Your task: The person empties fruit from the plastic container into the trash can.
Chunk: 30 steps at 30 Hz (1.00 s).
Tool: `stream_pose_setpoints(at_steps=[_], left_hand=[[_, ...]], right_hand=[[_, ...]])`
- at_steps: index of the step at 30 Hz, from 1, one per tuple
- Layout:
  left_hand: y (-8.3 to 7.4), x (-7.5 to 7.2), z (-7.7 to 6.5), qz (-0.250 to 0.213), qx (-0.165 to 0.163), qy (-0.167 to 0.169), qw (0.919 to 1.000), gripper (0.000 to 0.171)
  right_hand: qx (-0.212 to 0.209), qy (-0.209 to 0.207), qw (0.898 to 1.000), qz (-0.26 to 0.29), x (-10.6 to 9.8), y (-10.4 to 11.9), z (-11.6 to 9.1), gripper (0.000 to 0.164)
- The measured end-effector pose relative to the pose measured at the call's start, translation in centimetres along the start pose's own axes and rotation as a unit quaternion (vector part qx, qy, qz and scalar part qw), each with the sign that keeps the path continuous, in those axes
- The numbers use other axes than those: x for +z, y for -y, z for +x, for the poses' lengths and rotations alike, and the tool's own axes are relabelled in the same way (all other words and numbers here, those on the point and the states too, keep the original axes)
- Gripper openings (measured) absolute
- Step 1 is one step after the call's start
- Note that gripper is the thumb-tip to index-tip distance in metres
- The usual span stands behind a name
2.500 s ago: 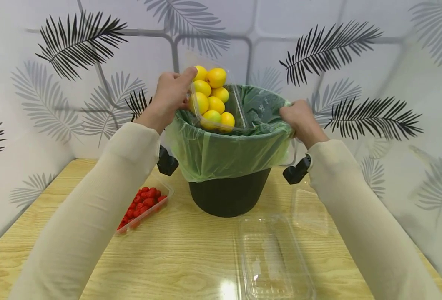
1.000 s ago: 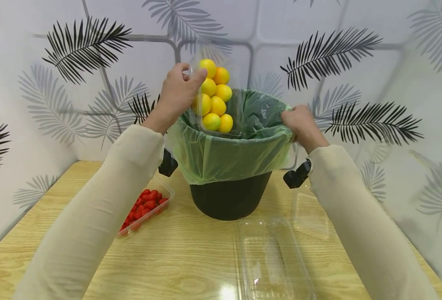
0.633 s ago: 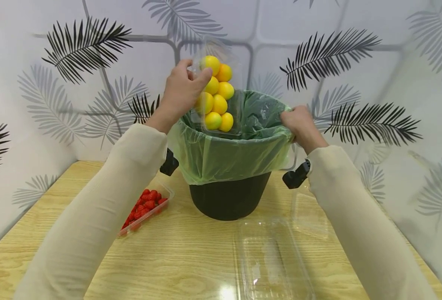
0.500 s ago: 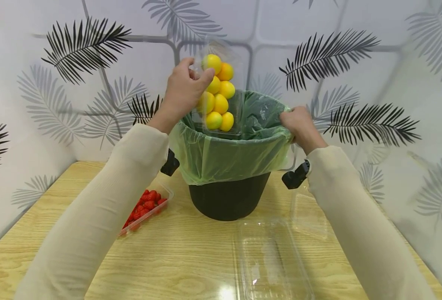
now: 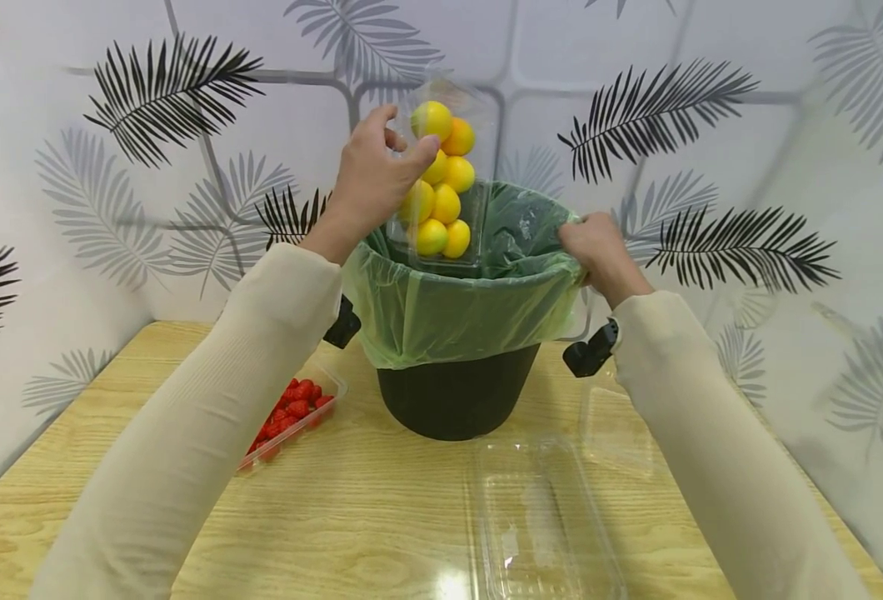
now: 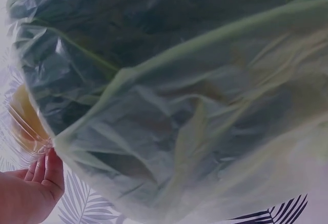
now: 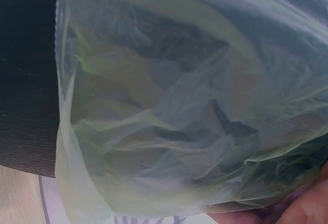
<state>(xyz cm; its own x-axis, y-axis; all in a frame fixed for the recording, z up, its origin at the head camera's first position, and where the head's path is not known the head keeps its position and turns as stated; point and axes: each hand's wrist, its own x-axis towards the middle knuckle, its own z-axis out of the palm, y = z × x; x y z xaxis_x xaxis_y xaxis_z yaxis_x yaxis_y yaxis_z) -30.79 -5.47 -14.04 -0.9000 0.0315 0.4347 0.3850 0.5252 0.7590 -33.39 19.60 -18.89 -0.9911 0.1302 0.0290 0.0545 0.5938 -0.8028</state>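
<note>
In the head view my left hand [image 5: 381, 175] pinches the left side of a clear plastic box [image 5: 477, 242], thumb in front. The box stands steeply tilted over the bin's mouth and holds several yellow, lemon-like fruits [image 5: 446, 202]. Its lower end overlaps the near rim. The left wrist view shows the left hand [image 6: 38, 188] at the box edge, beside the bag. My right hand [image 5: 599, 250] grips the right rim of a black bin [image 5: 452, 396] over its green bin bag [image 5: 479, 312]. Part of the right hand [image 7: 305, 203] shows in the right wrist view's lower corner.
A clear box of red raspberries [image 5: 299, 408] lies left of the bin, partly behind my left sleeve. On the wooden table [image 5: 336, 517], an empty clear tray [image 5: 546, 525] lies in front and another clear piece [image 5: 617, 425] to the right. A patterned wall [image 5: 531, 50] stands behind.
My left hand has lifted the fruit box slightly and moved it right, tipping it from a slant to nearly upright. The right hand has stayed on the bin's rim.
</note>
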Motion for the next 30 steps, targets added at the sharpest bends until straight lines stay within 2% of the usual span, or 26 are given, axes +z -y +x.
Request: stream_pose_setpoints(at_steps=[10,19,30], left_hand=[[-0.19,0.06,0.14,0.020,0.022,-0.014,0.9995,0.070],[-0.06,-0.15,0.07,0.014,0.011,-0.013,0.9997,0.069],[0.06,-0.07,0.27,0.013,0.027,-0.026,0.9992,0.070]], right_hand=[[0.000,0.003,1.000,0.005,0.02,0.04,-0.03,0.024],[0.002,0.015,1.000,0.004,-0.08,0.20,-0.09,0.022],[0.001,0.020,1.000,0.009,-0.01,0.17,-0.23,0.021]])
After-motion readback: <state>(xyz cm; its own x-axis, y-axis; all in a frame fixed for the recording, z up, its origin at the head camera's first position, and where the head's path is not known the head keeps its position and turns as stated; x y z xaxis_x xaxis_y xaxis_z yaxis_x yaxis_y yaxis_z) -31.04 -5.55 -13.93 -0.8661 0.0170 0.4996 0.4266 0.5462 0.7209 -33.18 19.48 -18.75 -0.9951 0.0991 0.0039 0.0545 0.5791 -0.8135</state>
